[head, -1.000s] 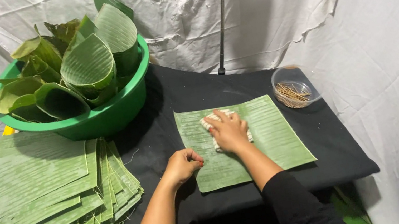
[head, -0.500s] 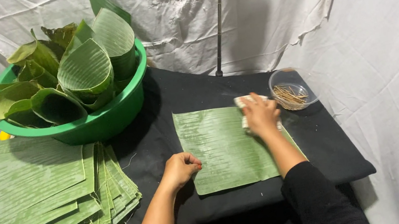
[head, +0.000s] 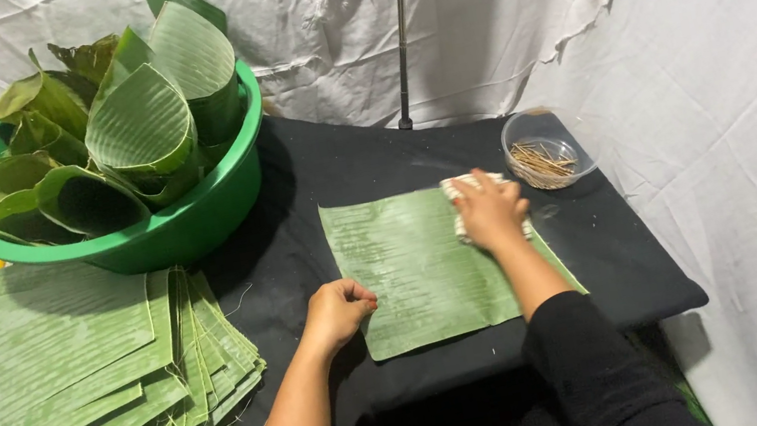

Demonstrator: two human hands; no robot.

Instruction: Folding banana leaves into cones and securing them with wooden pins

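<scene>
On ribbed leaf (head: 417, 263): right hand (head: 490, 211) fingers clamped on cloth (head: 467, 186), left hand (head: 338, 311) fisted

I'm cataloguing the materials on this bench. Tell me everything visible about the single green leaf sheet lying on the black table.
The leaf sheet is a roughly rectangular cut piece of green leaf with fine parallel ribs and a slightly glossy face. It lies flat on the black table, apart from the big stack to the left. The left hand, curled in a loose fist, presses its left edge. The right hand rests on its upper right corner, pressing a pale cloth against it. Part of the right edge is hidden by the forearm.
</scene>
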